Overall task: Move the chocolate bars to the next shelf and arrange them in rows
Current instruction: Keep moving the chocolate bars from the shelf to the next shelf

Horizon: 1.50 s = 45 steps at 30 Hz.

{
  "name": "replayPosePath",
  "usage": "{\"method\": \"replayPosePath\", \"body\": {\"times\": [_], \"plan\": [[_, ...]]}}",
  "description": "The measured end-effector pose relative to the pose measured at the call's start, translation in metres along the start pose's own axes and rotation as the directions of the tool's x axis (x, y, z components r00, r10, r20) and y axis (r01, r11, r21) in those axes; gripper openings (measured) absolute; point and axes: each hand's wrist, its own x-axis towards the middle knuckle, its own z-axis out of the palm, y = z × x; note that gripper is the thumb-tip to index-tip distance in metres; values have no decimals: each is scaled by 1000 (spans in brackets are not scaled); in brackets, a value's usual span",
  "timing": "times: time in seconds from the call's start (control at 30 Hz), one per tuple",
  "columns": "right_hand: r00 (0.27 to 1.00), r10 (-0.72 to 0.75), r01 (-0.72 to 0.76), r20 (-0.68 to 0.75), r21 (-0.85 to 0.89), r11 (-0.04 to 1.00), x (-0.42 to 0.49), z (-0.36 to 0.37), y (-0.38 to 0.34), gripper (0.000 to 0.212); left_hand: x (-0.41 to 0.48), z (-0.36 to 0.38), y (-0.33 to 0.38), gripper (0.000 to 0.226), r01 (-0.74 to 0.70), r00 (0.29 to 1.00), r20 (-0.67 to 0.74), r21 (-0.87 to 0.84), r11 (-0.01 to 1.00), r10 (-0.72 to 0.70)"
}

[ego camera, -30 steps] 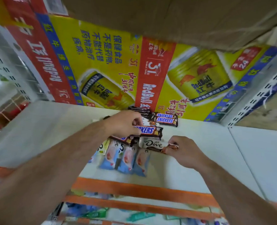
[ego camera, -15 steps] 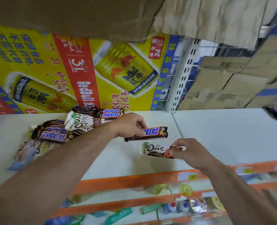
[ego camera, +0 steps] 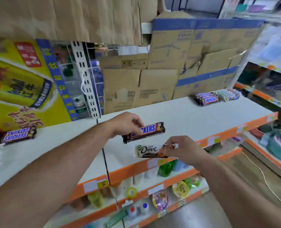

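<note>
person, two arms in view | left hand (ego camera: 127, 123): bare | left forearm (ego camera: 62, 162): bare to frame edge | right hand (ego camera: 185, 149): bare | right forearm (ego camera: 235, 191): bare to frame edge

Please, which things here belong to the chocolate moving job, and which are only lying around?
Belong to the job: Snickers bar in the left hand; Dove bar in the right hand; Snickers pile on the left; bars already placed far right.
Just lying about: cardboard boxes; Red Bull poster; lower-shelf goods.

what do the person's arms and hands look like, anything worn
Left forearm and right forearm are bare to the frame edge, no sleeves in view. The left hand and right hand wear no gloves; no watch, bracelet or ring shows.
</note>
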Motion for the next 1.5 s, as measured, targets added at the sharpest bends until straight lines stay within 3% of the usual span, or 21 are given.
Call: {"method": "replayPosePath", "body": {"times": [0.33, 0.67, 1.1, 1.5], "plan": [[977, 148, -140, -154, 62, 988, 19, -100, 72, 9, 134, 75, 77, 17, -83, 973, 217, 35, 996, 73], [946, 222, -224, -235, 17, 974, 109, -195, 115, 7, 277, 107, 130, 14, -132, 952, 278, 9, 991, 125], [953, 246, -242, -177, 44, 969, 190, -278, 164, 8, 368, 128, 168, 16, -131, 969, 221, 90, 987, 109], [996, 76, -70, -53, 113, 991, 264, -395, 242, 13, 398, 166, 216, 15, 66, 994, 78, 119, 991, -75]]}}
